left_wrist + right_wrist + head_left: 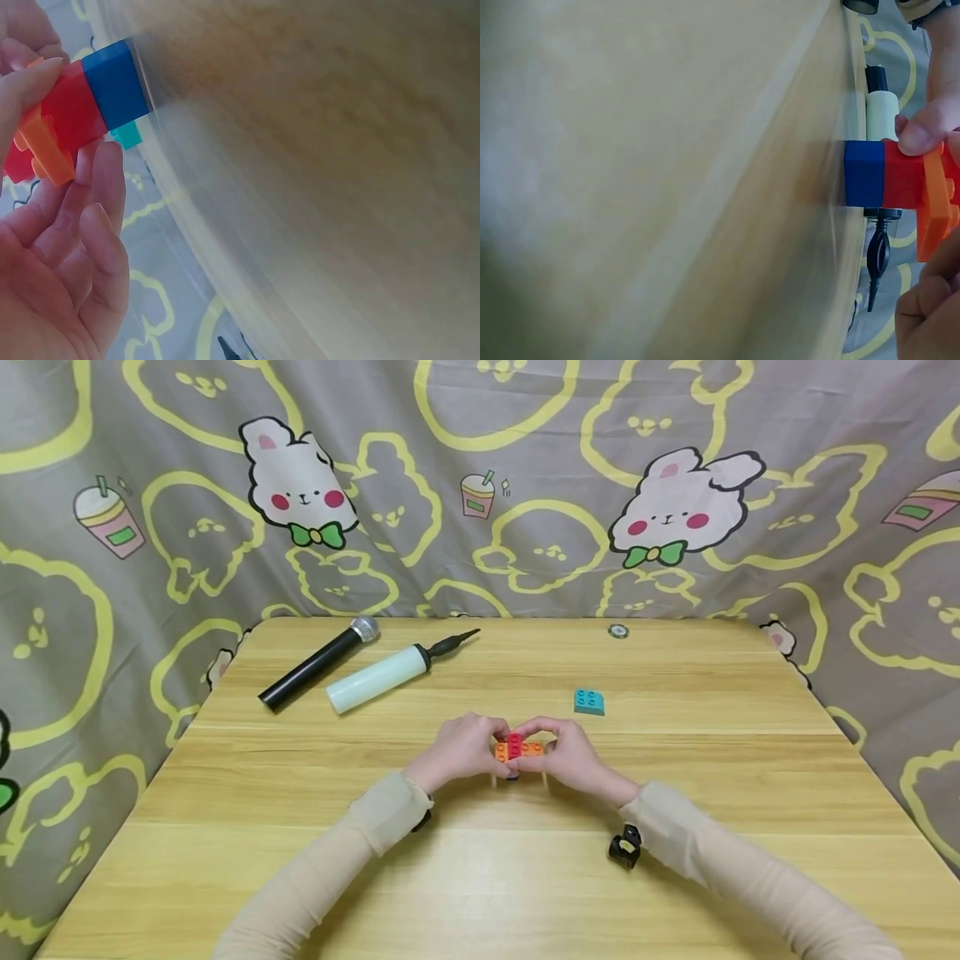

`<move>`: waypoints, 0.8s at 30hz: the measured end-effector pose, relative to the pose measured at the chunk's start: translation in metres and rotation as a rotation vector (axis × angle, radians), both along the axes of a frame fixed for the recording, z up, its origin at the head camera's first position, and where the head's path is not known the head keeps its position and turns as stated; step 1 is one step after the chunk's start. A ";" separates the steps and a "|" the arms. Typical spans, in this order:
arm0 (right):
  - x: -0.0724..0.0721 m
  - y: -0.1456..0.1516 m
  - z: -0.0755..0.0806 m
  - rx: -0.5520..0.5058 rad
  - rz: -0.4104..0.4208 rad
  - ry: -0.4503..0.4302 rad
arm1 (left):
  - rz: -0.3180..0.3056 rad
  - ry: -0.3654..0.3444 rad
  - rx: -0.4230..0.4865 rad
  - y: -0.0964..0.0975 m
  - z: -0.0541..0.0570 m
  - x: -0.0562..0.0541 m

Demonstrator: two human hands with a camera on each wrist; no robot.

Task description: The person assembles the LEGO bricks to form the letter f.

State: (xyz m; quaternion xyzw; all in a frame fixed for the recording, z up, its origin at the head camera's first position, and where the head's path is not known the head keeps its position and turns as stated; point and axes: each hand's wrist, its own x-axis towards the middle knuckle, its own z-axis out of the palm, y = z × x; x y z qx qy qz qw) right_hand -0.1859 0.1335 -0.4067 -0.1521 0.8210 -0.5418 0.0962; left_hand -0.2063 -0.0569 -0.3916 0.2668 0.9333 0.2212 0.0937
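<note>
Both hands hold a small stack of toy building bricks at the middle of the table. At the bottom is a blue brick (116, 86), close against the tabletop, with a red brick (902, 180) on it. An orange brick (531, 749) lies crosswise above, and another red brick (515, 745) tops the stack. My left hand (467, 747) pinches the stack from the left, its thumb on the lower red brick in the right wrist view. My right hand (570, 758) grips from the right, around the orange and upper red bricks.
A teal brick (588, 702) lies beyond the right hand. Behind to the left lie a black microphone (318, 666) and a pale balloon pump (382, 677) with a dark nozzle. A small round disc (618, 631) sits near the far edge, before a patterned curtain (540, 460).
</note>
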 end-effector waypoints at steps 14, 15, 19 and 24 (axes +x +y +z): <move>-0.005 0.001 -0.003 0.054 0.021 0.086 | -0.001 0.017 -0.015 0.000 0.000 -0.001; -0.005 0.001 -0.003 0.055 0.023 0.092 | -0.001 0.016 -0.012 0.000 0.000 -0.001; -0.006 0.002 -0.004 0.067 0.031 0.120 | 0.000 0.009 0.007 -0.001 -0.001 -0.002; -0.006 0.002 -0.005 0.102 0.043 0.184 | 0.000 0.009 0.012 -0.001 -0.001 -0.002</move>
